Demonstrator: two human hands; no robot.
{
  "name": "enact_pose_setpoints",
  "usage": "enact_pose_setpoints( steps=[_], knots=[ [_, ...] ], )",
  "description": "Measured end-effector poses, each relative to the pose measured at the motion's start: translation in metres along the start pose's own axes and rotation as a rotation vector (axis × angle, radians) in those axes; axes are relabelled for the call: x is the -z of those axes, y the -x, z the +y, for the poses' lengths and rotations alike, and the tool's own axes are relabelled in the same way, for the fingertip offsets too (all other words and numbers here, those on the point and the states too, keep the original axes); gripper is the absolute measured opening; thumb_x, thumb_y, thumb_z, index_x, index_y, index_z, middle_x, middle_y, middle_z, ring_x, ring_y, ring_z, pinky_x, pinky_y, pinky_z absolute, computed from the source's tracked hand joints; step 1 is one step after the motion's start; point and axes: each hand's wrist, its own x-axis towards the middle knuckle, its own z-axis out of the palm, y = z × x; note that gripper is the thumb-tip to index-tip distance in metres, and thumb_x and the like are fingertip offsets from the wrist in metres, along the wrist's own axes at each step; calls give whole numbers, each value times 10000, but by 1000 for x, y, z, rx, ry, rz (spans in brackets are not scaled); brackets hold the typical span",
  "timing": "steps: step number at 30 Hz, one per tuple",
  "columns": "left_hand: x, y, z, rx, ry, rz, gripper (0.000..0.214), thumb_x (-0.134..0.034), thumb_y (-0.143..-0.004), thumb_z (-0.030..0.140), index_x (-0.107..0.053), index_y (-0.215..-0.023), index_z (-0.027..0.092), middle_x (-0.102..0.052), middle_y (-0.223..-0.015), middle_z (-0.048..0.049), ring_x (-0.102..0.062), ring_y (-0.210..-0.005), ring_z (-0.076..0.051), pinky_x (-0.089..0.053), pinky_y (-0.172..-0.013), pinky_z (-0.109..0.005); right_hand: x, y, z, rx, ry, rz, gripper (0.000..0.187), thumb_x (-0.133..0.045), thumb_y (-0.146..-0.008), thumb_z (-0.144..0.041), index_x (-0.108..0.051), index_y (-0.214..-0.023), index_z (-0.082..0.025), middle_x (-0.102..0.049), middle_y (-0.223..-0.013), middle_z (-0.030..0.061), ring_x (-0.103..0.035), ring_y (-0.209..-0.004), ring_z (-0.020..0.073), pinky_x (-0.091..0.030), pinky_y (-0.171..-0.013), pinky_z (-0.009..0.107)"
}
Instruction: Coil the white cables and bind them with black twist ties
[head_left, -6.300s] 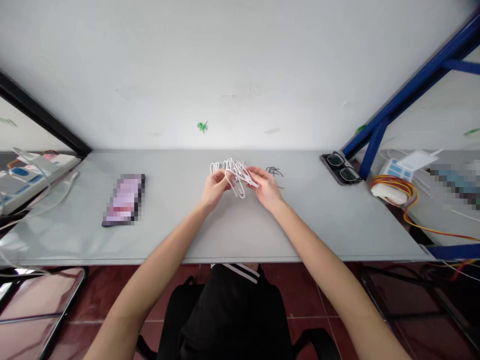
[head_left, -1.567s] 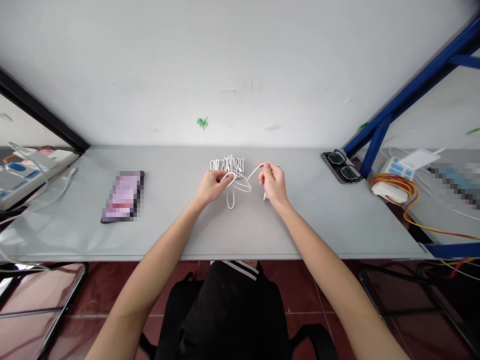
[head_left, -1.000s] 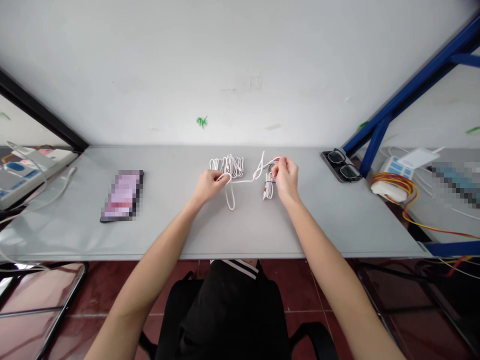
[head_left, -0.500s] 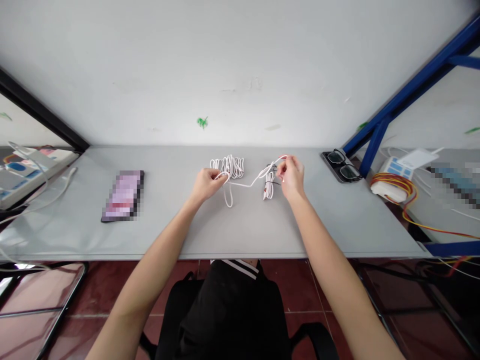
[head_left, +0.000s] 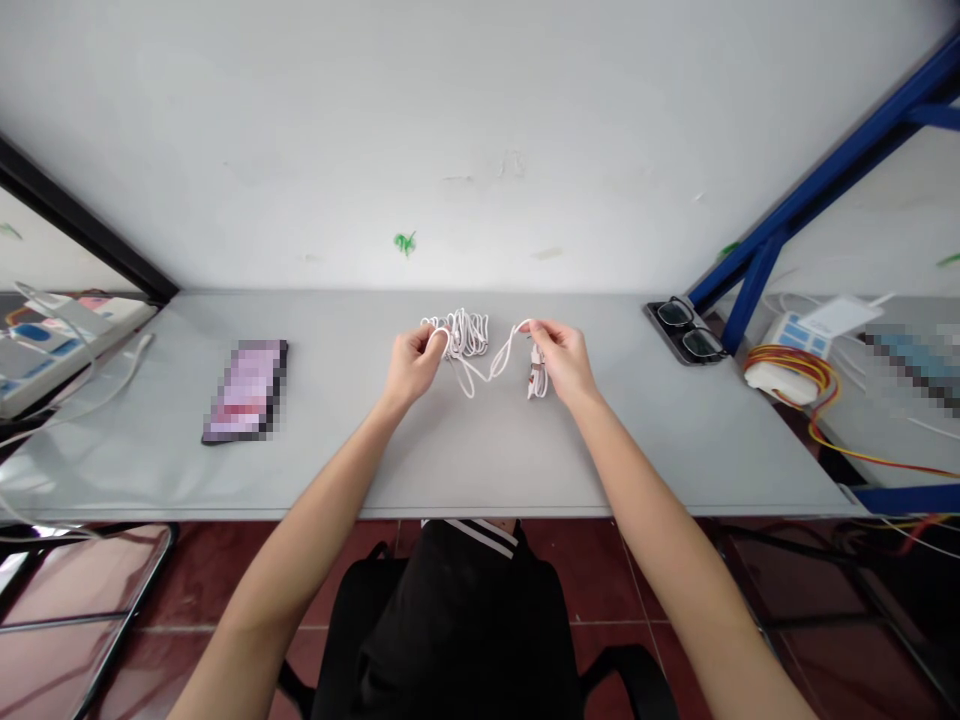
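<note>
A thin white cable (head_left: pixel 491 378) runs in loose loops between my two hands, above the grey table. My left hand (head_left: pixel 415 365) is closed on it, thumb pressed over a loop. My right hand (head_left: pixel 562 355) pinches another stretch of the same cable between thumb and fingers. Just behind and right of my left hand lies a coiled white cable bundle (head_left: pixel 470 330), partly covered by that hand. Beneath my right fingertips sits a smaller tied white cable bundle (head_left: pixel 537 378) with reddish ends, its upper part hidden.
A phone with a blurred screen (head_left: pixel 246 390) lies on the grey table (head_left: pixel 480 470) at left. Glasses (head_left: pixel 688 328) rest on a dark tray at right, near a blue frame post (head_left: pixel 742 290). Power strips (head_left: pixel 67 350) and red-yellow wires (head_left: pixel 795 365) stand at the sides.
My right hand has moved left, over the small bundle, bringing its cable stretch closer to my left hand. The left hand has shifted slightly, and the cable between them hangs slacker.
</note>
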Motion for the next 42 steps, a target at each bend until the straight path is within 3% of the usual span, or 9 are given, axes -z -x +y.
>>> enact_pose_setpoints(
  steps=[7, 11, 16, 19, 25, 31, 36, 39, 42],
  knots=[
    [-2, 3, -2, 1, -45, -108, 395, -536, -789, 320, -248, -548, 197, -217, -563, 42, -211, -542, -79, -198, -521, -260, -8, -2, 6, 82, -54, -39, 422, -589, -822, -612, -587, -756, -196, -540, -611, -23, -499, -533, 86, -419, -524, 228],
    [-1, 3, -3, -2, -123, -154, 390, -540, -752, 293, -224, -544, 196, -195, -564, 42, -205, -552, -82, -177, -527, -266, -11, -1, 8, 59, -63, -41, 457, -532, -846, -650, -490, -705, -218, -473, -549, -42, -439, -473, 88, -359, -461, 226],
    [1, 4, -2, -24, -226, -126, 373, -545, -708, 266, -216, -546, 197, -189, -561, 41, -198, -560, -88, -155, -526, -276, -6, -2, 7, 142, 24, 35, 480, -529, -846, -659, -437, -662, -226, -379, -539, -56, -344, -459, 85, -275, -437, 231],
    [1, 5, -1, -22, -233, -130, 362, -543, -709, 274, -234, -536, 196, -198, -550, 43, -209, -557, -89, -162, -526, -275, -7, -3, 8, 123, -46, -7, 481, -513, -844, -678, -436, -683, -232, -383, -537, -58, -348, -457, 89, -290, -449, 233],
    [-3, 8, 1, -24, -244, -205, 358, -547, -723, 292, -257, -537, 195, -216, -548, 48, -217, -553, -89, -168, -529, -271, -18, -1, 11, 94, -159, -85, 458, -519, -838, -675, -493, -740, -229, -517, -656, -23, -485, -546, 105, -427, -535, 250],
    [-4, 7, -2, -54, -194, -306, 438, -545, -810, 429, -282, -553, 191, -229, -569, 44, -222, -552, -88, -167, -523, -264, -22, 8, 6, -1, -231, -317, 390, -648, -789, -599, -597, -786, -213, -632, -779, 7, -622, -701, 135, -529, -706, 302],
    [-3, 7, -3, -76, -170, -419, 379, -483, -856, 400, -329, -582, 188, -278, -576, 44, -259, -546, -87, -199, -519, -260, -25, 14, 0, -70, -277, -465, 349, -649, -813, -557, -608, -826, -211, -660, -763, 17, -621, -674, 137, -519, -636, 292],
    [-3, 8, -1, -70, -144, -438, 376, -466, -868, 392, -328, -585, 187, -284, -580, 44, -261, -548, -85, -208, -521, -258, -26, 15, 0, -85, -266, -491, 314, -713, -780, -486, -603, -871, -206, -631, -704, -13, -581, -610, 113, -497, -605, 269],
    [-2, 7, 1, -55, -126, -420, 397, -471, -868, 409, -305, -582, 190, -250, -574, 46, -237, -546, -84, -198, -522, -261, -24, 15, 2, -98, -234, -426, 381, -769, -737, -384, -572, -1021, -223, -594, -649, -59, -561, -568, 100, -493, -605, 257]
  ],
)
